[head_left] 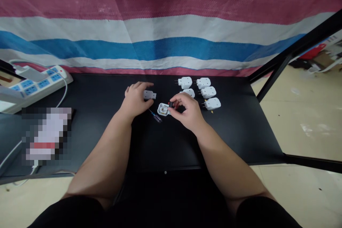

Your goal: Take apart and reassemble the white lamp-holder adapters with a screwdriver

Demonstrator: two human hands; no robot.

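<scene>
My left hand (135,99) rests low over the table with index finger and thumb spread apart. Between them lies a white plug housing piece (150,95), partly hidden by the hand. Below it is a small screwdriver (156,117) with a clear handle, its tip near my left thumb. Thumb and fingers of my right hand (187,109) pinch a small black part (171,104), with a bit of red beside it. That part is at the right edge of an opened white plug shell (162,109), whose inside faces up and shows small metal pieces.
Several white plugs with pins (213,103) stand at the back right, one partly behind my right hand. Small brass-coloured bits (212,112) lie by the nearest. To the left are a power strip (44,82), cables and a blurred phone (50,133). A striped sheet (160,48) hangs behind.
</scene>
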